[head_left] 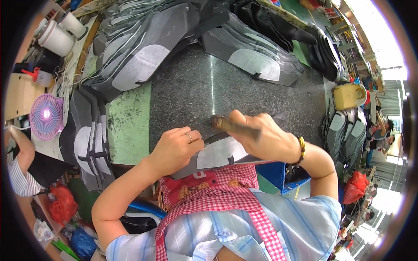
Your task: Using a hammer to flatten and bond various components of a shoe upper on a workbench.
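Note:
My left hand, with a ring on one finger, is closed at the left part of a grey cut piece with a pale silvery patch, at the near edge of the table. Its fingertips are partly hidden. My right hand, wearing a yellow and dark bracelet, grips a short brown stick-like tool above the piece. The tool is smeared by motion, so its exact kind is unclear. Part of the piece is hidden beneath both hands.
Stacks of similar grey pieces lie at the far left, far right and left edge. A purple fan stands left, near another person's arm. A yellow container is at the right; a blue bin sits below the table edge.

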{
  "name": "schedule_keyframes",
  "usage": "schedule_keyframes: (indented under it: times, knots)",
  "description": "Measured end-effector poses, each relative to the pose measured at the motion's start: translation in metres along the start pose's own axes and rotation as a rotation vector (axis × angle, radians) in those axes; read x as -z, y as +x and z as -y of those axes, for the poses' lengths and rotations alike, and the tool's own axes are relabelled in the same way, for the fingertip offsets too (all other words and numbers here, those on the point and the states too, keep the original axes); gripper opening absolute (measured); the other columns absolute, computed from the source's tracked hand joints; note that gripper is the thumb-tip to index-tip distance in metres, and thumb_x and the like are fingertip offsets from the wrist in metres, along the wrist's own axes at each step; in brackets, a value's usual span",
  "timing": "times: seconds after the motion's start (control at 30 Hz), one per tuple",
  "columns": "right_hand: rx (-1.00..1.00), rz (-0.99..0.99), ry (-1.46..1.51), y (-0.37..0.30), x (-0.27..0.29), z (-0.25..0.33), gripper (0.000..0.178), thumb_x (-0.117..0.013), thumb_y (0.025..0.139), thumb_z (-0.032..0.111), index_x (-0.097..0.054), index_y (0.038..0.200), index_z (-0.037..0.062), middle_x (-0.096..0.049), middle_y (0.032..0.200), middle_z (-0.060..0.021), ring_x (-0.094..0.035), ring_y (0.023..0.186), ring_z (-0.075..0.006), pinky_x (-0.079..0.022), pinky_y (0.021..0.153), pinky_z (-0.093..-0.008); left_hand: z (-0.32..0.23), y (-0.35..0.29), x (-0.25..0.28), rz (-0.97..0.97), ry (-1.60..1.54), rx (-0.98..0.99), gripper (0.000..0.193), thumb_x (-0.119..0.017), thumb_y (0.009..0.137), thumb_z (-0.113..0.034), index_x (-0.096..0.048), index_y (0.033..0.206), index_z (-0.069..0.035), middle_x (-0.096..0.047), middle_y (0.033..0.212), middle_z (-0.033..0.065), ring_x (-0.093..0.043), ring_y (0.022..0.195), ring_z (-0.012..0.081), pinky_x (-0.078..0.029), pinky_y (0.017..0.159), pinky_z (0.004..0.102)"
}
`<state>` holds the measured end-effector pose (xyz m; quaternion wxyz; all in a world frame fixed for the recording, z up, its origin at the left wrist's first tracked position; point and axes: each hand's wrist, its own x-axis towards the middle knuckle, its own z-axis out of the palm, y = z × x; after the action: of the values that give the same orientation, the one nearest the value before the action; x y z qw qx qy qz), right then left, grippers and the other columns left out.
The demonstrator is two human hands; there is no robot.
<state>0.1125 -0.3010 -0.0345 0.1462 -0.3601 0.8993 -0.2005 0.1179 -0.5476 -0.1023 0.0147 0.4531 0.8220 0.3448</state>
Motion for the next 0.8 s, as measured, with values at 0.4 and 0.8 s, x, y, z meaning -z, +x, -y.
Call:
schedule_keyframes:
  times: [0.4, 0.8]
  knots:
    - [-0.234, 0.119, -0.073, -0.057, 0.021, -0.002, 0.028, -0.059, 0.088, 0.009, -0.060, 0.115, 0.0057, -0.057, 0.089, -0.0172, -0.063, 0.074, -0.0344, -0.050, 0.057, -0.0419, -0.034, 0.040, -0.046, -0.001, -0.061, 0.206, 0.011, -0.070, 0.081, -0.012, -0.066, 0.090, -0.008, -0.063, 0.090, 0.0078, -0.067, 0.074, 0.0277, -0.055, 0.065, 0.0391]
    - [-0.104, 0.010, 0.024, -0.048, 0.000, 0.007, 0.038, -0.061, 0.085, 0.006, -0.053, 0.123, 0.0047, -0.062, 0.076, -0.0159, -0.063, 0.062, -0.0344, -0.048, 0.050, -0.0406, -0.022, 0.004, -0.018, 0.005, 0.140, 0.022, 0.033, -0.062, 0.078, -0.015, -0.067, 0.111, -0.008, -0.059, 0.095, 0.0024, -0.055, 0.074, 0.0194, -0.046, 0.067, 0.0328]
